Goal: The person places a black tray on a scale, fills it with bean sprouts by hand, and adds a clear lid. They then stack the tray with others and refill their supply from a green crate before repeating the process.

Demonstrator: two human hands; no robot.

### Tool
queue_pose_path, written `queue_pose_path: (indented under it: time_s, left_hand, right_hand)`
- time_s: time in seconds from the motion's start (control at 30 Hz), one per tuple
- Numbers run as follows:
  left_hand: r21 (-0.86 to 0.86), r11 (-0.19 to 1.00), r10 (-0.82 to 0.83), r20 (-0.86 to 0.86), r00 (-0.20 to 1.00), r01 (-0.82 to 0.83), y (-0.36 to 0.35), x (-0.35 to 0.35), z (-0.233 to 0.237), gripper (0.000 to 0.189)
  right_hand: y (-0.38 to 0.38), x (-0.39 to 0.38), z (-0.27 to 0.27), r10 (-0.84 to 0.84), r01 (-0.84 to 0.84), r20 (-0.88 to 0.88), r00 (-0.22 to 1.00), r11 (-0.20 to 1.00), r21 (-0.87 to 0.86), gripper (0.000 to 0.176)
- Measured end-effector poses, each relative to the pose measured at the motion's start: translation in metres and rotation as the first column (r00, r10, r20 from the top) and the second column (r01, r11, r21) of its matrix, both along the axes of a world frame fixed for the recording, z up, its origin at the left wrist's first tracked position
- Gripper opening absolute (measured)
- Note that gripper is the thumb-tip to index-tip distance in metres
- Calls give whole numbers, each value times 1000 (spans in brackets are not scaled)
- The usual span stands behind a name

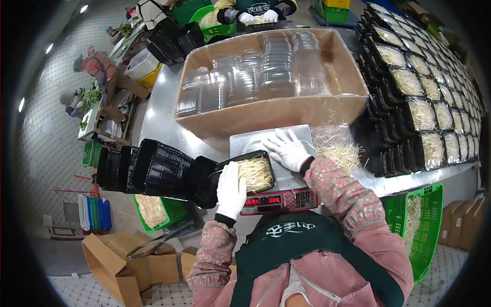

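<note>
A black tray of pale sprouts [258,174] rests over the left part of a scale's metal plate [299,180]. My left hand [231,192], in a white glove, holds the tray's left edge, with the fingers over its rim. My right hand [287,150], also gloved, lies flat with spread fingers on the plate, just right of the tray. Red digits show on the scale's panel [279,201]. Loose sprouts [336,150] lie right of the scale. Stacks of empty black trays [163,169] lean to the left of my left hand.
Beyond the scale stands a cardboard box [225,126] of clear plastic lids [279,64]. Filled trays [424,112] are stacked at the right. A green crate [417,230] is at the lower right. Across the table a co-worker's gloved hands [258,18] are over a tray.
</note>
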State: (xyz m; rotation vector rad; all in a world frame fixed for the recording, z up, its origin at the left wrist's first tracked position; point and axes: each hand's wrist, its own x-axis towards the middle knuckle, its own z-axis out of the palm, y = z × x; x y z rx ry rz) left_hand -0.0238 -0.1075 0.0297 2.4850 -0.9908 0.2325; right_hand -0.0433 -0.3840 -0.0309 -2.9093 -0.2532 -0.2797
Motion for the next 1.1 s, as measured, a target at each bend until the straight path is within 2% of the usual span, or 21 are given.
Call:
queue_pose_path:
  time_s: [0.03, 0.1, 0.17, 0.2, 0.3, 0.37, 0.43, 0.47, 0.57, 0.63, 0.7, 0.8, 0.83, 0.9, 0.93, 1.03, 1.07, 1.1]
  left_hand:
    - [-7, 1000, 8, -16, 1000, -9, 1, 1, 0, 50]
    - [-8, 1000, 11, -4, 1000, -11, 0, 2, -1, 50]
    - [25, 999, 35, 26, 999, -36, -5, 2, -2, 49]
    - [26, 998, 53, 21, 998, -53, -10, 3, 0, 49]
    - [24, 997, 72, 65, 995, -74, -26, 20, -10, 48]
    - [16, 998, 60, 90, 994, -62, -40, 30, -17, 49]
    - [15, 999, 32, 102, 994, -34, -52, 32, -18, 49]
    - [30, 999, 16, 108, 994, -20, -56, 31, -18, 49]
    - [66, 998, -3, 120, 993, -5, -62, 28, -15, 50]
    - [63, 998, 0, 119, 993, -7, -65, 25, -15, 50]
    - [71, 997, -26, 91, 995, 19, -73, 19, -13, 51]
    - [53, 996, -74, 80, 994, 70, -92, 7, -14, 51]
    - [40, 995, -96, 80, 992, 93, -98, 3, -14, 51]
    - [1, 990, -139, 65, 988, 139, -107, -2, -15, 51]
    - [-25, 988, -153, 51, 987, 154, -109, -5, -13, 52]
    - [-196, 965, -190, -55, 980, 176, -106, -7, 0, 50]
    - [-267, 948, -205, -101, 973, 172, -104, -7, 4, 50]
    - [-314, 936, -204, -121, 972, 157, -100, -6, 6, 48]
  right_hand:
    - [-14, -12, 4, -50, 50, -34, 998, 999, -14, 53]
    - [-51, -41, 17, -275, 275, -12, 961, 957, 88, 50]
    - [-86, -67, -17, -491, 491, 9, 871, 871, -11, 52]
    - [-88, -77, -18, -550, 550, 5, 835, 835, -33, 58]
    - [-27, -97, 44, -475, 478, -52, 879, 870, 121, 65]
    - [20, -109, 40, -325, 321, -24, 945, 919, 229, 71]
    - [43, -118, 23, -177, 183, -47, 983, 959, 217, 72]
    - [38, -122, 17, -195, 202, -68, 978, 971, 128, 68]
    - [-24, -142, 14, -394, 393, -99, 914, 919, -35, 57]
    - [-83, -164, -17, -565, 559, -109, 818, 825, -79, 57]
    - [-114, -171, -21, -756, 771, -216, 618, 636, -23, 59]
    - [-125, -157, -12, -656, 681, -218, 723, 730, 64, 64]
    - [-127, -148, -23, -624, 650, -246, 742, 759, 33, 67]
    - [-125, -134, -29, -574, 582, -374, 728, 806, -104, 60]
    - [-127, -131, -41, -565, 573, -329, 757, 816, -81, 41]
    - [-136, -129, -43, -551, 580, -279, 786, 814, 25, 23]
    - [-136, -135, -39, -564, 581, -148, 813, 802, 135, 13]
    - [-139, -137, -30, -534, 549, -130, 836, 811, 201, 12]
